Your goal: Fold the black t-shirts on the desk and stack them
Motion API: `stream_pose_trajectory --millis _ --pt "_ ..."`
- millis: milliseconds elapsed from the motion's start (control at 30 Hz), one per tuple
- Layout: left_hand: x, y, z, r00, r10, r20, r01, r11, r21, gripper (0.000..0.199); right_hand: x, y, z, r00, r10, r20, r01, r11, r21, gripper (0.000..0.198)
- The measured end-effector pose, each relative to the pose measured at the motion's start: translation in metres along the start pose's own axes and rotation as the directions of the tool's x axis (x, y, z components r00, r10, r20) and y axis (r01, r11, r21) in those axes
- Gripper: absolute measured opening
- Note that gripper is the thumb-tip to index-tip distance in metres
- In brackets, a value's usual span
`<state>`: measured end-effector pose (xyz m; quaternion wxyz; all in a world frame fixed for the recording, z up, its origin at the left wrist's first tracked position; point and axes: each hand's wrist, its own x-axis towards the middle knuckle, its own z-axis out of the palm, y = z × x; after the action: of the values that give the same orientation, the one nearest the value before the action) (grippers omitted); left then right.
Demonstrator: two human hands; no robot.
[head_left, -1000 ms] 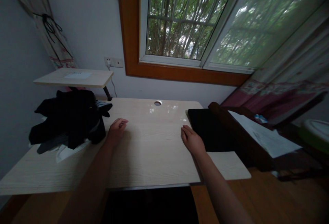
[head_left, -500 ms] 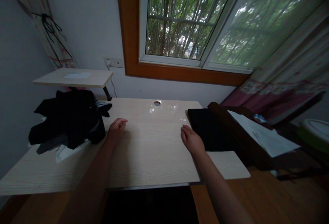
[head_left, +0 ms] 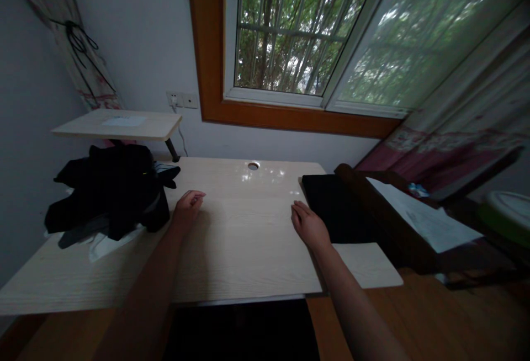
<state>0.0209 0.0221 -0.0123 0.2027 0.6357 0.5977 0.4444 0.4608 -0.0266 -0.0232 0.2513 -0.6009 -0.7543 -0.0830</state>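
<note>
My left hand (head_left: 187, 208) rests on its side on the pale wooden desk (head_left: 248, 250). It holds nothing; the fingers are loosely bent, partly stretched out. Just left of it lies a heap of dark clothes (head_left: 111, 190), mostly black, with a white piece (head_left: 110, 244) showing underneath. On the desk's right side rests my right hand (head_left: 309, 225), also with nothing in it, its fingers loosely stretched forward. Beside that hand, to the right, is a flat folded black cloth (head_left: 337, 206). Neither hand touches the clothes.
A small raised shelf (head_left: 157, 123) with a paper on it stands behind the heap. The desk has a round cable hole (head_left: 253, 166) near the wall. At right, a dark brown piece of furniture (head_left: 385, 217) bears a white sheet (head_left: 422, 214). A window is ahead.
</note>
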Motion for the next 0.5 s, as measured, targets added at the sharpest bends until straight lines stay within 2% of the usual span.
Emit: stream_pose_trajectory --millis 200,333,433,500 --pt "-0.001 0.0 0.0 0.996 0.041 -0.073 -0.04 0.999 0.017 0.024 0.0 0.001 0.001 1.0 -0.004 -0.004 0.004 1.0 0.01 0.033" --pt "-0.001 0.007 -0.005 0.972 0.157 -0.174 -0.134 0.982 0.135 0.024 0.0 0.001 0.001 1.0 -0.002 0.005 0.002 1.0 -0.008 0.034" --pt "0.002 0.021 -0.022 0.931 0.282 -0.231 -0.213 0.935 0.284 0.025 0.0 0.001 0.001 1.0 0.001 0.003 -0.001 1.0 -0.004 0.034" --pt "0.003 0.034 -0.042 0.894 0.362 -0.263 -0.244 0.887 0.392 0.024 -0.001 0.001 0.001 1.0 0.001 0.004 -0.001 1.0 0.0 0.034"
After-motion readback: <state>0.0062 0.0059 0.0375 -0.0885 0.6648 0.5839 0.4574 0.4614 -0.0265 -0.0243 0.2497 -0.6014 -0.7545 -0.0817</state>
